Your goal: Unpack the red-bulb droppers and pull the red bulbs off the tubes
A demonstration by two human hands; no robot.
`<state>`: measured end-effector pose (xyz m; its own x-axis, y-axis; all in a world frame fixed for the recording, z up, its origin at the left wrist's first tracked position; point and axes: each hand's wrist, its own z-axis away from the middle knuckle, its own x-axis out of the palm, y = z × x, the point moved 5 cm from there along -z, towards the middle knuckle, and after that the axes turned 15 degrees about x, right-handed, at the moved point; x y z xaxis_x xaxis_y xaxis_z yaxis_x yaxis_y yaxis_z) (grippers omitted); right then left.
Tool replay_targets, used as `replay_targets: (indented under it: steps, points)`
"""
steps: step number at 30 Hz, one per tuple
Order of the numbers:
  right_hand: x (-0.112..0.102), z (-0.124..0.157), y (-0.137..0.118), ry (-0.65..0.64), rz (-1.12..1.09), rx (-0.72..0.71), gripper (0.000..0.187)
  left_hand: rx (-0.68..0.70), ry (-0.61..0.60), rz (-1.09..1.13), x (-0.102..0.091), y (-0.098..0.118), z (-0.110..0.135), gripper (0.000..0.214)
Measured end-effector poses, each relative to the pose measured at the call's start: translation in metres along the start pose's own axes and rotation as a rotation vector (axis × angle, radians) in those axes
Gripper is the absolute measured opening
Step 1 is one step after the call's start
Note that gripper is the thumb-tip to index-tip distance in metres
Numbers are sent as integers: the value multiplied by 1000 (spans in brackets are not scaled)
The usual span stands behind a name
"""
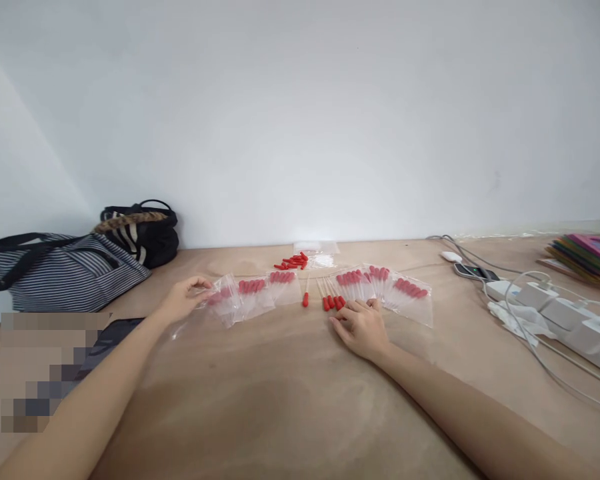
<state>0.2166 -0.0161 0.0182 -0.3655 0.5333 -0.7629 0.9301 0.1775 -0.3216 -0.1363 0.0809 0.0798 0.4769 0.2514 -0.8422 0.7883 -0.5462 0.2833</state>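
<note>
On the brown wooden table, a row of small clear bags lies in front of the person. Each one has glass droppers with red tops inside. The left hand pinches the edge of the clear bag at the left end of the row, with thumb and fingers closed on the plastic. The right hand lies flat with its fingers spread a little. Its fingertips touch a few loose droppers that lie side by side on the wood. One single dropper lies alone just left of them. More filled bags fan out just behind the right hand. Farther back, near the wall, sits a little heap of red tops. A striped bag and a black bag rest far to the left. A white power strip with cords lies far to the right.
</note>
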Motion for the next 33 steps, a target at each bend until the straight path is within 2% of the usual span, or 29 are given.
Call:
replay_targets:
  steps: [3,6,10,14,16,20,24,28,30,33]
  points:
    - [3,-2,-2,-44,12,15,26,79,17,-36,8,13,-5,33]
    - [5,-4,-2,-89,25,31,26,232,-56,-28,32,49,-9,34]
    - [5,-4,-1,-116,31,44,26,360,-141,-99,67,92,-8,38]
    - [5,-4,-2,-131,30,40,25,438,-220,-334,86,107,-10,18]
    - [6,-4,-3,-136,26,43,24,451,-232,-393,88,108,-12,18]
    - [6,-5,-2,-134,0,70,22,434,-161,-448,82,114,-7,28]
    - [6,-5,-1,-144,-9,83,19,526,-85,-417,76,134,21,30]
    - [10,-9,-1,-190,26,102,20,645,-38,-233,68,146,56,27]
    - [13,-13,-2,-211,48,102,21,743,-103,-110,66,150,72,25]
    - [17,-18,-4,-220,77,81,21,836,-297,73,65,153,87,25]
